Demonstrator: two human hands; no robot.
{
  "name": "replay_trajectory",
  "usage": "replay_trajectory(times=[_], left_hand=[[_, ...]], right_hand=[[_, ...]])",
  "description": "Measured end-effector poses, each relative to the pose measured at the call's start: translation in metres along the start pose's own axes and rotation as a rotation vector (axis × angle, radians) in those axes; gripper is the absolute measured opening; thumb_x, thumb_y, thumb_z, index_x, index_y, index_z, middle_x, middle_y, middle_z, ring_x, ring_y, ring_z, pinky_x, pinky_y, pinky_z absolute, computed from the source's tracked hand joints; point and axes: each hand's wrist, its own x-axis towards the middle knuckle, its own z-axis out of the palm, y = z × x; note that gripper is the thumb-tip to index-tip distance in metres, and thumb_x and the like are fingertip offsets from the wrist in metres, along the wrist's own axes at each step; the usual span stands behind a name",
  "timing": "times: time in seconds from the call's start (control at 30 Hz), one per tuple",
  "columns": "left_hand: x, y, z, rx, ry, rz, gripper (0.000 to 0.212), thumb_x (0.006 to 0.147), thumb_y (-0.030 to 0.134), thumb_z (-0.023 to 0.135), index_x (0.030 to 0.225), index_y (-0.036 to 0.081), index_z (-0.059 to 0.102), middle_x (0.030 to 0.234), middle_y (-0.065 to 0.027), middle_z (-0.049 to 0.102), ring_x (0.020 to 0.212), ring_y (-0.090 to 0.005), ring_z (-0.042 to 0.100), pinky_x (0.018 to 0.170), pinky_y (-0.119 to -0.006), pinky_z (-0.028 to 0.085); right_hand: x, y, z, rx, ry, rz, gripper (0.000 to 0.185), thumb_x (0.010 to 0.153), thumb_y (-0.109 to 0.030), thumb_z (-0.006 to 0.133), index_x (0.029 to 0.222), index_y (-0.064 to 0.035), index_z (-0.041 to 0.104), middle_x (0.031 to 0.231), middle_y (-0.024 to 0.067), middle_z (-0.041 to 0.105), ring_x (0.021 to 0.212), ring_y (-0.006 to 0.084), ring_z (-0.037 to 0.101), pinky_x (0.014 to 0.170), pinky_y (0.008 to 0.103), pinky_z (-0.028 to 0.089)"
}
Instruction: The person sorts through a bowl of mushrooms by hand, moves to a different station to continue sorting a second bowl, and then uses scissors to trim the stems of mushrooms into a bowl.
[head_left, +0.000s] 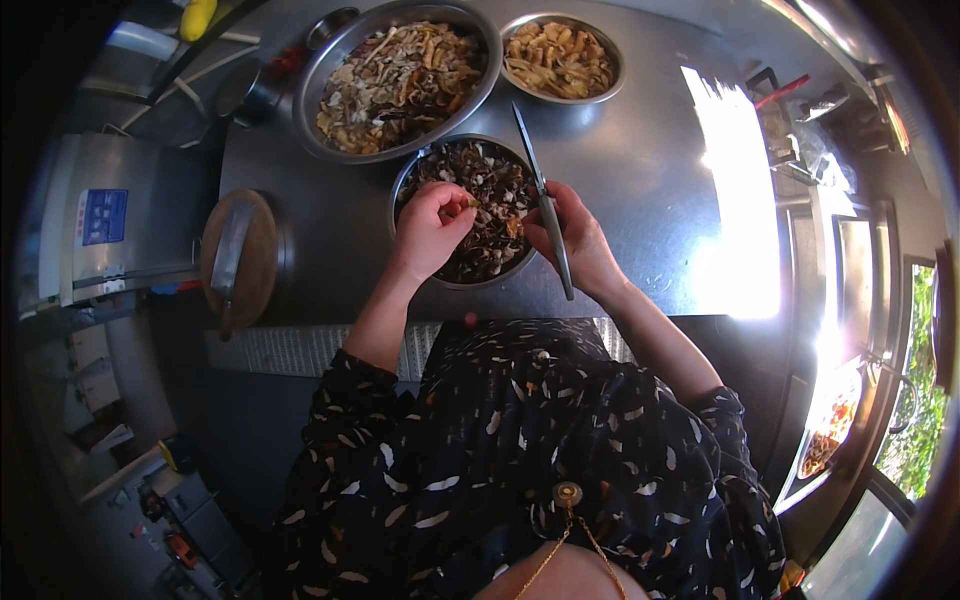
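Note:
My left hand (435, 229) is over the near metal bowl (393, 196), pinching a small yellow-green piece (473, 202) between thumb and fingertips. On the bowl's right side, my right hand (574, 232) grips a knife (553, 225) by its grey handle, the narrow blade pointing away from me. An orange-brown piece (514, 227) shows by the right fingertips; whether they hold it or it lies in the bowl, I cannot tell. Dark brown and pale scraps (491, 169), apparently mushroom trimmings, fill the bowl.
Behind it stand a large metal basin (304, 112) of mixed mushroom pieces and a smaller metal bowl (619, 75) of yellowish slices. At left on the steel table (637, 180), a cleaver (232, 244) rests on a round wooden board (259, 281). Sunlight glares off the table's right side.

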Motion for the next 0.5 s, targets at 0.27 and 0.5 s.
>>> replay_trajectory(times=[0.27,0.5], left_hand=[[-0.01,0.016,0.004,-0.578,-0.202,-0.43,0.014,0.093,0.005,0.063,0.106,0.001,0.06,0.095,-0.0025,0.065,0.081,-0.0095,0.062,0.072,-0.023,0.052],[-0.017,0.013,0.006,-0.567,-0.299,-0.488,0.022,0.095,0.007,0.06,0.116,-0.001,0.061,0.102,-0.0056,0.067,0.088,-0.0109,0.064,0.077,-0.024,0.053]], right_hand=[[0.015,0.001,0.022,-0.081,-0.009,-0.077,0.051,0.082,-0.013,0.073,0.126,-0.0014,0.048,0.089,0.0087,0.064,0.082,0.0146,0.06,0.075,0.0293,0.05],[0.006,0.018,0.009,-0.068,0.027,0.017,0.048,0.087,-0.011,0.071,0.128,-0.0033,0.046,0.089,0.0018,0.06,0.079,0.0086,0.058,0.072,0.0241,0.05]])
